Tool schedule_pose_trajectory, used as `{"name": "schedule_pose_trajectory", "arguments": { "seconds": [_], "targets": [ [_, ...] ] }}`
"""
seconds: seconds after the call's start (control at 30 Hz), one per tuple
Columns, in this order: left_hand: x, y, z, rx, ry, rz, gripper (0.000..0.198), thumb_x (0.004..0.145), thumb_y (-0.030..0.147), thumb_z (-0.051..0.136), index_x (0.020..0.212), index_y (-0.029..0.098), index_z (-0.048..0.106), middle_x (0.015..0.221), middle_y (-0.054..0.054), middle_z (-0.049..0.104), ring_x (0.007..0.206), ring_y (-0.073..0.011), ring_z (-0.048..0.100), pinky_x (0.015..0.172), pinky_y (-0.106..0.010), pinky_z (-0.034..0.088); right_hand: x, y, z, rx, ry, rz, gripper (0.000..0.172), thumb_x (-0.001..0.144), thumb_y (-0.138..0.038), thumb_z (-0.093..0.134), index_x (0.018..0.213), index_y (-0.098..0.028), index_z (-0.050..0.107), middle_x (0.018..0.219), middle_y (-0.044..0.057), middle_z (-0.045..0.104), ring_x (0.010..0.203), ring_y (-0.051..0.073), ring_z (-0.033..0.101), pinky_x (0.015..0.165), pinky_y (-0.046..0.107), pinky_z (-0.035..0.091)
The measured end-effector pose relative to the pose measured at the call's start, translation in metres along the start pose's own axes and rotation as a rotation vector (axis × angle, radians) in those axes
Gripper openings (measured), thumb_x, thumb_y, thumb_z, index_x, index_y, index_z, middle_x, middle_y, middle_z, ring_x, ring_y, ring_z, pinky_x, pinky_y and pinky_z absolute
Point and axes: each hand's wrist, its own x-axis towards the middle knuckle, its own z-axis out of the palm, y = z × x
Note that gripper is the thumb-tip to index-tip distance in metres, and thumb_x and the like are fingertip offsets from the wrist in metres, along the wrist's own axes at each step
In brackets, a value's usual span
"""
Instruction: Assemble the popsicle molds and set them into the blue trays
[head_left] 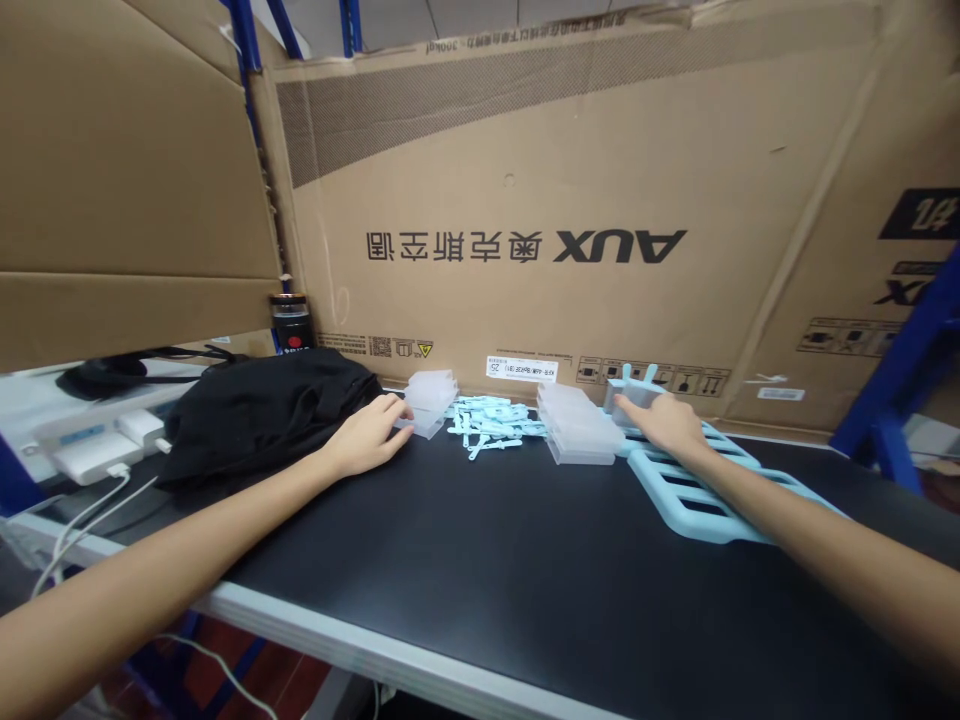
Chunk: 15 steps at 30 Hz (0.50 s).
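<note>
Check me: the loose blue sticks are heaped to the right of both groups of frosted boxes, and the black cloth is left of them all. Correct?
One fix: the loose blue sticks are heaped between the left group of frosted boxes and the right group, per the head view. The black cloth is left of them all.

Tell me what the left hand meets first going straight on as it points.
Most likely the left clear boxes, right by the left hand's fingertips; whether they touch is hard to tell.
</note>
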Motion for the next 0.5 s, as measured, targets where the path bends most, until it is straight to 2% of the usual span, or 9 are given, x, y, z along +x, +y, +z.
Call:
{"name": "schedule_pose_trajectory", "arguments": {
  "seconds": [0.1,0.2,0.27,0.37,0.5],
  "targets": [
    [0.003,-0.013,0.009,-0.105,0.084,-0.160,0.028,0.095,0.047,0.042,0.103,0.022,0.052,0.107,-0.007,0.056,0.103,-0.0248,0.057,0.092,-0.042,0.049,0.006,0.003,-0.010,0.045,-0.025,-0.004,0.064,0.085,-0.069,0.041,0.095,-0.012,0.069,0.082,0.018,0.069,0.085,0.032,0.068,0.071,0.039,0.051],
    [0.010,-0.028,0.018,-0.204,0.202,-0.296,0.035,0.092,0.052,0.047,0.107,0.021,0.050,0.107,-0.008,0.055,0.105,-0.0251,0.057,0.096,-0.044,0.048,0.009,-0.002,-0.029,0.093,0.048,-0.068,0.058,0.082,-0.065,0.049,0.104,-0.014,0.065,0.095,0.018,0.069,0.091,0.032,0.066,0.072,0.038,0.051],
    [0.016,-0.031,0.021,-0.251,0.253,-0.325,0.040,0.090,0.055,0.051,0.112,0.021,0.049,0.110,-0.008,0.053,0.109,-0.0250,0.056,0.100,-0.045,0.046,0.006,-0.014,-0.046,0.101,0.108,-0.151,0.059,0.080,-0.063,0.051,0.110,-0.013,0.061,0.102,0.018,0.068,0.093,0.033,0.065,0.072,0.038,0.050],
    [0.026,-0.024,0.025,-0.319,0.273,-0.338,0.046,0.089,0.057,0.053,0.119,0.023,0.047,0.117,-0.009,0.050,0.111,-0.0244,0.057,0.104,-0.046,0.044,-0.007,-0.050,-0.073,-0.023,0.072,-0.309,0.058,0.082,-0.057,0.048,0.114,-0.009,0.057,0.101,0.020,0.067,0.090,0.032,0.064,0.069,0.039,0.049],
    [0.038,-0.009,0.029,-0.378,0.312,-0.399,0.049,0.088,0.057,0.055,0.122,0.024,0.044,0.125,-0.010,0.043,0.112,-0.0237,0.058,0.107,-0.046,0.043,-0.033,-0.113,-0.092,-0.309,-0.101,-0.506,0.050,0.080,-0.047,0.053,0.115,-0.011,0.058,0.101,0.020,0.066,0.090,0.035,0.064,0.071,0.043,0.049]
  ]
}}
